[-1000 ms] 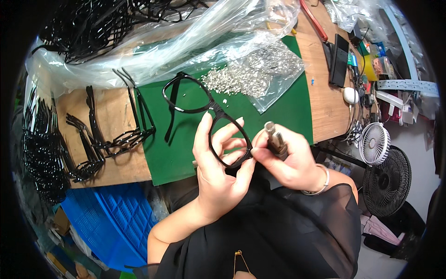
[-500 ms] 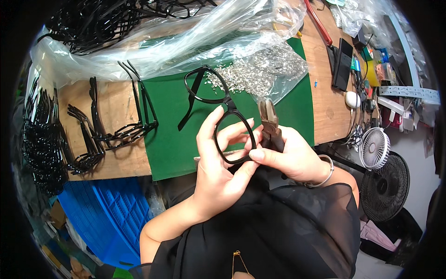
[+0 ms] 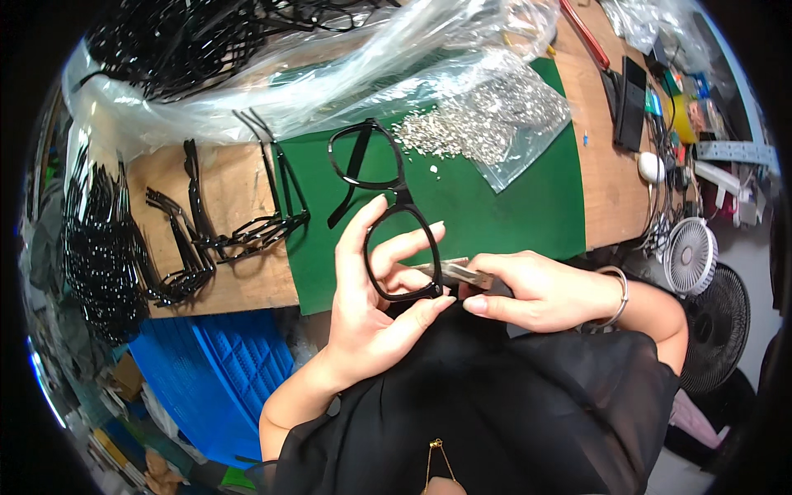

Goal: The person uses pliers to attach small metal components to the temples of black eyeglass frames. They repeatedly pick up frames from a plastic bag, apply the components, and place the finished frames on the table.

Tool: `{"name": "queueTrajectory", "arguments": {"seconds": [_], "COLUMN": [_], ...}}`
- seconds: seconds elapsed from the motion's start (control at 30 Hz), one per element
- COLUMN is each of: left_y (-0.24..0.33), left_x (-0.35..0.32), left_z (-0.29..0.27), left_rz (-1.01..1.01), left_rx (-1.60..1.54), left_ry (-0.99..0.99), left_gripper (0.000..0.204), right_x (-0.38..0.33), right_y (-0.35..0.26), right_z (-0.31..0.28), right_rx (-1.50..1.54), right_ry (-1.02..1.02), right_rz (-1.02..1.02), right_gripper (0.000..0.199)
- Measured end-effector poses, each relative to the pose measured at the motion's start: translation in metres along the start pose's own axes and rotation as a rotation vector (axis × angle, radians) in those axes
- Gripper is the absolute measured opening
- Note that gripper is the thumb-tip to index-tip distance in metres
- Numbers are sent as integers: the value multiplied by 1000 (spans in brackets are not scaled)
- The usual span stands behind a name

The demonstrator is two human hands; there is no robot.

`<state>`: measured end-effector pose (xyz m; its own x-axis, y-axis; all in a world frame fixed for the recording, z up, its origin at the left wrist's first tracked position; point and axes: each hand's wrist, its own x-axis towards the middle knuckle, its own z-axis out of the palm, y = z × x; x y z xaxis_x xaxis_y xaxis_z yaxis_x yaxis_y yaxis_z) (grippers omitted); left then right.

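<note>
Slip of pliers (image 3: 468,274) beside rim corner could scratch black eyeglass frame (image 3: 402,196); loose left hand (image 3: 356,320) could let it twist. Frame held over green mat (image 3: 516,219), left grip pinching near rim; right hand (image 3: 536,293) closed around pliers' handles, jaw contact unclear.

L hand (image 3: 363,323) grips blk eyeglass frame (image 3: 401,198) by near rim. R hand (image 3: 532,290) holds pliers (image 3: 467,275), tips at frame corner; contact unclear. Silver parts (image 3: 436,136) + clear bag (image 3: 528,136): on grn mat (image 3: 524,219), beyond R hand. Blk frames (image 3: 257,228): left of L hand.
</note>
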<state>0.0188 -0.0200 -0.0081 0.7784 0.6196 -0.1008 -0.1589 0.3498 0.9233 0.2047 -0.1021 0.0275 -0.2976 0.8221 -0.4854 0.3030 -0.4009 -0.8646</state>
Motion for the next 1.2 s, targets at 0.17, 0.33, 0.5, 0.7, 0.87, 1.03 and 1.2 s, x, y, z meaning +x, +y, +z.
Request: {"name": "queueTrajectory", "arguments": {"seconds": [0.17,0.33,0.5,0.7,0.87,1.03,1.2], "left_y": [-1,-4,-5,3,-1,-3,-4], "left_x": [3,3,2,1,0,1,1], "left_z": [5,-1,-4,-1,6,7,10], "left_rz": [7,27,27,14,21,34,-21], "left_rx": [9,66,83,7,86,189,169], "left_ry": [11,-69,-80,11,0,5,33], "left_gripper": [91,88,86,88,89,88,84], "right_x": [2,2,3,0,19,23,23], "right_y": [-7,-4,-5,8,-3,1,-1], "right_z": [-6,-6,-4,-6,10,12,9], "right_rx": [-119,-236,-195,67,515,514,340], "right_ry": [-75,-62,-75,75,221,195,221], "right_rz": [28,32,95,-9,-151,-127,-87], "right_gripper": [33,30,31,26,20,21,22]}}
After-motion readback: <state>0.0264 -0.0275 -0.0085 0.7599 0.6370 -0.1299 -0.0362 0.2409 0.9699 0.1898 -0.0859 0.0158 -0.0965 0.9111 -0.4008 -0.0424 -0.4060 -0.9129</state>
